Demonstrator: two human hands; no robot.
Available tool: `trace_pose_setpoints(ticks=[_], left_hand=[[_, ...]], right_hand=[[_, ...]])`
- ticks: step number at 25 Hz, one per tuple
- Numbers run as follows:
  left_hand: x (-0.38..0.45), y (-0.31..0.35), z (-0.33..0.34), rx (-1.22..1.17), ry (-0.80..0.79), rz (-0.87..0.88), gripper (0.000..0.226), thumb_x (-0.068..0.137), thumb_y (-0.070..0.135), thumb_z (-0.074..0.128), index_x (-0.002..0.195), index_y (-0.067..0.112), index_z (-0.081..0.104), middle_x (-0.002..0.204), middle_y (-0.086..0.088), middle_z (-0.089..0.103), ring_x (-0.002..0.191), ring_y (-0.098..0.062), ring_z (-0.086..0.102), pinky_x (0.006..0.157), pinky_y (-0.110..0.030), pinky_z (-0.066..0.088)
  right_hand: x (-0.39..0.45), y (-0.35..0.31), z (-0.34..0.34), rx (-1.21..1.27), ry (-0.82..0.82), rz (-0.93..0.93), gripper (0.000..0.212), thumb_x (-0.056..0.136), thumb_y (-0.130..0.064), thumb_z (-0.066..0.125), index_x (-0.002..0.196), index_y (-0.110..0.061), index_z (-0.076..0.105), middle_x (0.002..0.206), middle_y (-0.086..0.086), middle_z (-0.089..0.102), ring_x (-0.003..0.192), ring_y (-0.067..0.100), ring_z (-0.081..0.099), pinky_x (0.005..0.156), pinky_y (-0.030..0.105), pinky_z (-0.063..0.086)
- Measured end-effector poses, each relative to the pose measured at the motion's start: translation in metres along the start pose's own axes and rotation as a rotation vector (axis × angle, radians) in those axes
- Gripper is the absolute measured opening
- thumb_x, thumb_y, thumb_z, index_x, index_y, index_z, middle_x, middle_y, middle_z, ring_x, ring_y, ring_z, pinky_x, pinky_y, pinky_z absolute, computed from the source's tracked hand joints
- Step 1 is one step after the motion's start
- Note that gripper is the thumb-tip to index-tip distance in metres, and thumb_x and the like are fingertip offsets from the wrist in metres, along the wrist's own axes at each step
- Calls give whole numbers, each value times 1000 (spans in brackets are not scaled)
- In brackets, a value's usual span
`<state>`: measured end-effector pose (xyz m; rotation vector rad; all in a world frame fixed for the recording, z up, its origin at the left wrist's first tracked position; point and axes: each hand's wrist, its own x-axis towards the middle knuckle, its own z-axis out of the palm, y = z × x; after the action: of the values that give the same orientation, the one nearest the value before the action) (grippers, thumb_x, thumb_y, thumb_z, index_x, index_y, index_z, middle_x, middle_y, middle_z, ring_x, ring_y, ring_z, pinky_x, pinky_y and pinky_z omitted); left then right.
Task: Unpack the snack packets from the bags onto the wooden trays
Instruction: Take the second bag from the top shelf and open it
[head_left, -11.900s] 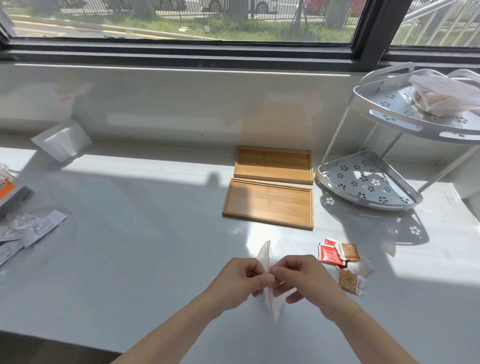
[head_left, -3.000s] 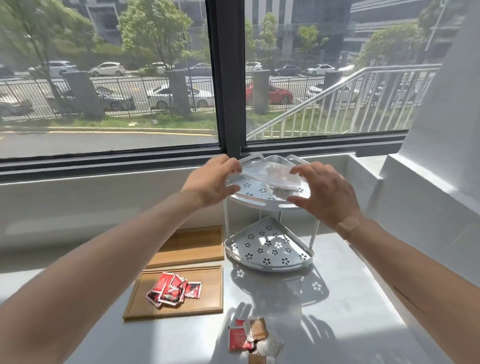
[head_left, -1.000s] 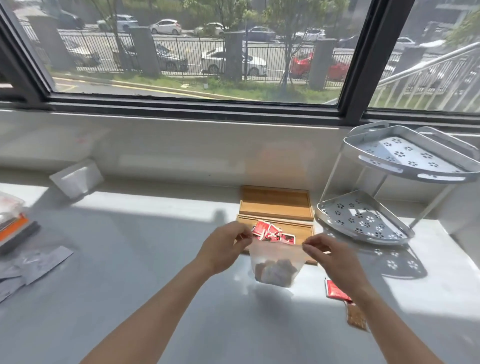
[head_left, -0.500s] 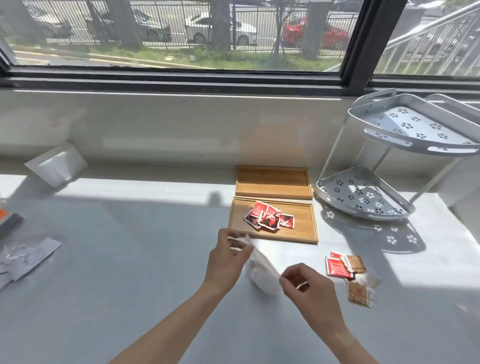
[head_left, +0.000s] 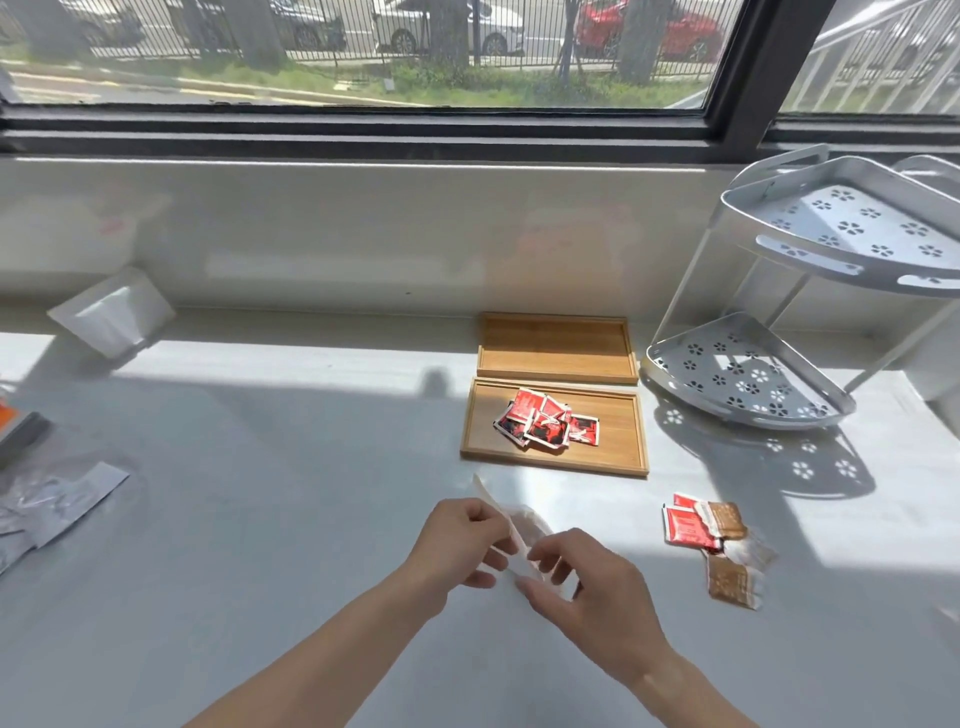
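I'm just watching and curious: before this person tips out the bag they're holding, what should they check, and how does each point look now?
1. Both hands on the bag: ok. The left hand and right hand each pinch the clear bag.
2. Bag open: cannot tell; its top edge is blurred.
3. Free tray ready: ok. The far tray holds nothing.
4. Near tray: ok, it holds only red packets.
5. Bag over a tray: not ok; it hangs above the counter, short of both trays.
6. Loose packets on the counter: not ok, still outside the trays.
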<state>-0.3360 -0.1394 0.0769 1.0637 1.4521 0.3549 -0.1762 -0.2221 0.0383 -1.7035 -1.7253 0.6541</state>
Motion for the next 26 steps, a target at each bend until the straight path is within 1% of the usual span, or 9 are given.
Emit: trace_pose_setpoints(ticks=[2, 5, 7, 9, 11, 14, 18, 23, 26], left_hand=[[1, 1, -3, 2, -26, -5, 13, 87, 17, 58, 81, 12, 67, 79, -4, 73, 70, -15, 69, 57, -25, 55], [1, 2, -2, 31, -77, 28, 14, 90, 21, 56, 82, 13, 65, 81, -4, 72, 73, -14, 71, 58, -25, 55], [0, 3, 0, 57, -99, 67, 17, 92, 24, 56, 82, 14, 64, 82, -2, 72, 76, -13, 71, 60, -24, 56], [0, 4, -1, 82, -118, 108, 16, 94, 23, 56, 83, 14, 64, 82, -1, 72, 77, -11, 70, 62, -24, 57], [1, 4, -6, 114, -145, 146, 12, 95, 19, 57, 87, 13, 65, 82, 0, 73, 75, -9, 70, 63, -23, 56], [3, 6, -12, 160, -182, 179, 11, 94, 17, 60, 91, 9, 66, 79, 2, 74, 73, -8, 71, 61, -21, 54], [4, 7, -14, 178, -191, 183, 13, 94, 21, 62, 84, 13, 65, 77, 2, 74, 73, -9, 71, 61, -21, 51], [5, 7, -9, 208, -180, 162, 13, 94, 20, 60, 84, 14, 64, 80, 0, 73, 75, -11, 70, 65, -24, 54], [5, 9, -5, 278, -147, 171, 13, 92, 19, 55, 82, 15, 61, 80, -2, 70, 75, -14, 67, 66, -27, 53]], right_hand=[[14, -8, -8, 141, -72, 120, 20, 83, -52, 62, 88, -33, 65, 84, -16, 68, 77, 4, 64, 60, 17, 47], [42, -18, -14, 313, -178, 299, 18, 90, -43, 61, 85, -28, 69, 82, -9, 72, 71, 7, 67, 62, 21, 50], [57, -25, -17, 410, -251, 409, 21, 90, -39, 64, 84, -20, 71, 78, -3, 74, 68, 14, 71, 58, 27, 56], [66, -27, -22, 482, -318, 494, 23, 88, -36, 68, 86, -14, 73, 78, 2, 76, 71, 22, 74, 59, 30, 58], [70, -28, -29, 538, -392, 546, 24, 87, -35, 71, 87, -11, 74, 81, 7, 78, 73, 24, 75, 61, 30, 58], [69, -30, -35, 602, -444, 584, 27, 86, -34, 71, 90, -8, 75, 85, 10, 78, 78, 27, 76, 61, 28, 56], [65, -28, -34, 596, -385, 574, 21, 89, -24, 68, 92, -5, 74, 86, 12, 78, 80, 28, 76, 59, 27, 56], [63, -24, -30, 454, -339, 547, 13, 86, -16, 64, 85, -6, 72, 77, 9, 76, 74, 24, 75, 53, 26, 55], [65, -21, -29, 305, -354, 498, 14, 84, -16, 60, 82, -7, 70, 71, 5, 74, 62, 16, 70, 51, 25, 54]])
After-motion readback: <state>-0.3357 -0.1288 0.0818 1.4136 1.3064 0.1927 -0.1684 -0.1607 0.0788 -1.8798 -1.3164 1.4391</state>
